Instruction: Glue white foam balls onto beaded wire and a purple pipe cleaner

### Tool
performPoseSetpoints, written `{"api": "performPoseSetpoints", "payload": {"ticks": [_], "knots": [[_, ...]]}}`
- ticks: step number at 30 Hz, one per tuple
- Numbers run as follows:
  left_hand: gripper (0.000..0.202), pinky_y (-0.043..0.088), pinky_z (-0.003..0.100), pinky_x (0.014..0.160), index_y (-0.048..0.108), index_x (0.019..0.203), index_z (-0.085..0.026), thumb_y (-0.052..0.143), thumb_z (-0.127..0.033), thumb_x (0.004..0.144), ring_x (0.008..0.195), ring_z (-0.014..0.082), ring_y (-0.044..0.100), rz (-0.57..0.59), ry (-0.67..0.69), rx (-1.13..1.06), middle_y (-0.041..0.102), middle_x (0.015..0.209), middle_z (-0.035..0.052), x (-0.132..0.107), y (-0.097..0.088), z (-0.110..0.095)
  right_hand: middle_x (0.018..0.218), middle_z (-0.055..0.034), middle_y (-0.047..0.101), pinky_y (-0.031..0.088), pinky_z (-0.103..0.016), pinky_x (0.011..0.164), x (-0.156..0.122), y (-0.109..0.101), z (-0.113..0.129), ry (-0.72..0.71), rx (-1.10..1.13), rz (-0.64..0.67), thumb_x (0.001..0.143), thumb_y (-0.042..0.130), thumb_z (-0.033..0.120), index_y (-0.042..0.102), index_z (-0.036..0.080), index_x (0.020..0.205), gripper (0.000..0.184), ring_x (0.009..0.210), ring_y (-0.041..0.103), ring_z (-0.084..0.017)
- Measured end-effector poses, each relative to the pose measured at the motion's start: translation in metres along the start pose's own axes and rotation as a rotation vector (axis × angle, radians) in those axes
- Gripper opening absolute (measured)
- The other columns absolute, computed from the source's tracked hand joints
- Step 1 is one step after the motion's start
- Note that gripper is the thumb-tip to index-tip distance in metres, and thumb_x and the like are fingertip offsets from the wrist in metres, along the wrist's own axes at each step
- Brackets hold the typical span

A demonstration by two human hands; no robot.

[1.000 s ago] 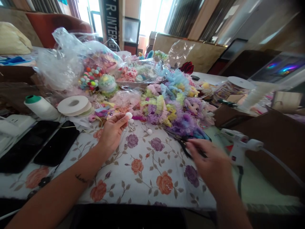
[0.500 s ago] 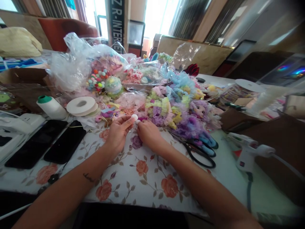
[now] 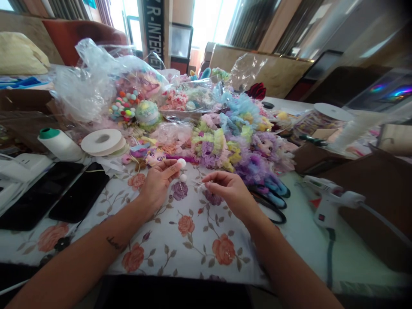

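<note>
Between the thumb and fingertips of my left hand (image 3: 161,178) is a small white pom-pom (image 3: 182,163). Just below it hangs a second white ball (image 3: 183,177), with a thin, pale beaded strand trailing down from it. To the right, my right hand (image 3: 225,189) is closed in a pinch on a small, clear, shiny piece (image 3: 198,183), too fine to make out fully. A gap separates the two hands over the floral tablecloth (image 3: 189,249). Behind the left fingers lies a doll face (image 3: 155,157) with yellow trim.
Ruffled fabric pieces (image 3: 215,146) are heaped behind my hands. Black-handled scissors (image 3: 273,210) lie by my right forearm, partly covered. A glue gun (image 3: 328,197) stands farther right. Phones (image 3: 80,193), a ribbon spool (image 3: 103,142) and a thread cone (image 3: 61,143) are at left.
My right hand has moved right, away from my left, with its fingertips pinched. The second white ball and its strand now show below my left fingers. The view has shifted slightly.
</note>
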State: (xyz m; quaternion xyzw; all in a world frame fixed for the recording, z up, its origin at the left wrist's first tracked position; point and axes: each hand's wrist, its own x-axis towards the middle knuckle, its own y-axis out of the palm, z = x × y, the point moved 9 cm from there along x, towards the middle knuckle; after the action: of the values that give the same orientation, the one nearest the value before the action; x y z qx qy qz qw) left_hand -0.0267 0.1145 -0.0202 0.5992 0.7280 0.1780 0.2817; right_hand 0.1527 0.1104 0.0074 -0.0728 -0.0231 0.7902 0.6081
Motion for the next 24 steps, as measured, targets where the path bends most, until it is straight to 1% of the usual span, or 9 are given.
{"api": "performPoseSetpoints", "payload": {"ticks": [2, 4, 6, 10, 11, 13, 15, 19, 24], "knots": [[0.024, 0.052, 0.017, 0.062, 0.072, 0.073, -0.013, 0.088, -0.020, 0.056, 0.061, 0.0058, 0.059, 0.029, -0.037, 0.029, 0.067, 0.072, -0.0005, -0.002, 0.003, 0.004, 0.064, 0.0019, 0.062, 0.038, -0.022, 0.051, 0.003, -0.006, -0.013, 0.085, 0.201, -0.009, 0.065, 0.080, 0.029, 0.073, 0.018, 0.078, 0.019, 0.053, 0.050, -0.008], [0.026, 0.053, 0.019, 0.064, 0.072, 0.073, -0.013, 0.088, -0.022, 0.056, 0.062, 0.0071, 0.061, 0.045, -0.069, 0.062, 0.066, 0.073, -0.0003, -0.003, 0.005, 0.008, 0.066, 0.0019, 0.064, 0.041, -0.023, 0.055, 0.003, -0.009, -0.019, 0.123, 0.321, -0.013, 0.062, 0.084, 0.029, 0.074, 0.019, 0.080, 0.023, 0.056, 0.053, -0.008], [0.027, 0.054, 0.019, 0.066, 0.072, 0.074, -0.013, 0.089, -0.023, 0.055, 0.063, 0.0076, 0.062, 0.046, -0.087, 0.088, 0.066, 0.073, -0.0006, -0.005, 0.004, 0.011, 0.067, 0.0018, 0.066, 0.044, -0.023, 0.058, 0.002, -0.011, -0.017, 0.107, 0.369, -0.016, 0.062, 0.085, 0.031, 0.075, 0.020, 0.078, 0.022, 0.058, 0.054, -0.009], [0.027, 0.053, 0.018, 0.067, 0.071, 0.074, -0.015, 0.089, -0.024, 0.056, 0.065, 0.0072, 0.062, 0.043, -0.086, 0.122, 0.066, 0.074, -0.0014, -0.006, 0.004, 0.013, 0.087, -0.0035, 0.074, 0.048, -0.024, 0.066, -0.005, -0.004, -0.001, 0.017, 0.343, 0.061, 0.069, 0.082, 0.033, 0.069, 0.020, 0.070, 0.019, 0.072, 0.062, -0.011], [0.027, 0.053, 0.018, 0.068, 0.071, 0.074, -0.015, 0.089, -0.025, 0.056, 0.066, 0.0074, 0.063, 0.042, -0.087, 0.129, 0.066, 0.074, -0.0013, -0.006, 0.004, 0.014, 0.087, -0.0043, 0.075, 0.048, -0.024, 0.064, -0.006, -0.002, 0.001, 0.011, 0.329, 0.088, 0.070, 0.081, 0.033, 0.067, 0.019, 0.069, 0.019, 0.071, 0.063, -0.012], [0.027, 0.054, 0.019, 0.070, 0.070, 0.074, -0.015, 0.089, -0.025, 0.056, 0.069, 0.0085, 0.064, 0.048, -0.091, 0.141, 0.067, 0.076, -0.0006, -0.007, 0.005, 0.014, 0.076, -0.0033, 0.074, 0.045, -0.023, 0.055, -0.009, 0.003, 0.002, 0.017, 0.302, 0.121, 0.070, 0.082, 0.032, 0.067, 0.020, 0.071, 0.019, 0.060, 0.060, -0.011], [0.028, 0.054, 0.020, 0.072, 0.070, 0.074, -0.015, 0.089, -0.025, 0.056, 0.073, 0.0098, 0.064, 0.063, -0.093, 0.154, 0.069, 0.078, 0.0005, -0.008, 0.007, 0.015, 0.067, -0.0006, 0.070, 0.041, -0.022, 0.049, -0.010, 0.004, 0.001, 0.005, 0.265, 0.111, 0.066, 0.084, 0.031, 0.070, 0.019, 0.073, 0.020, 0.053, 0.054, -0.009], [0.026, 0.053, 0.022, 0.074, 0.070, 0.075, -0.016, 0.087, -0.027, 0.059, 0.075, 0.0109, 0.064, 0.105, -0.063, 0.217, 0.070, 0.079, 0.0014, -0.010, 0.011, 0.015, 0.060, 0.0020, 0.063, 0.038, -0.021, 0.047, -0.011, 0.002, 0.002, -0.037, 0.193, 0.016, 0.061, 0.086, 0.032, 0.075, 0.018, 0.075, 0.022, 0.051, 0.048, -0.007], [0.022, 0.048, 0.019, 0.065, 0.072, 0.077, -0.018, 0.086, -0.029, 0.063, 0.071, 0.0097, 0.060, 0.141, 0.019, 0.351, 0.069, 0.076, 0.0001, -0.013, 0.013, 0.011, 0.056, 0.0032, 0.063, 0.039, -0.021, 0.045, -0.012, 0.000, -0.003, -0.018, 0.230, -0.094, 0.052, 0.090, 0.031, 0.071, 0.019, 0.069, 0.029, 0.048, 0.049, -0.007]]}}
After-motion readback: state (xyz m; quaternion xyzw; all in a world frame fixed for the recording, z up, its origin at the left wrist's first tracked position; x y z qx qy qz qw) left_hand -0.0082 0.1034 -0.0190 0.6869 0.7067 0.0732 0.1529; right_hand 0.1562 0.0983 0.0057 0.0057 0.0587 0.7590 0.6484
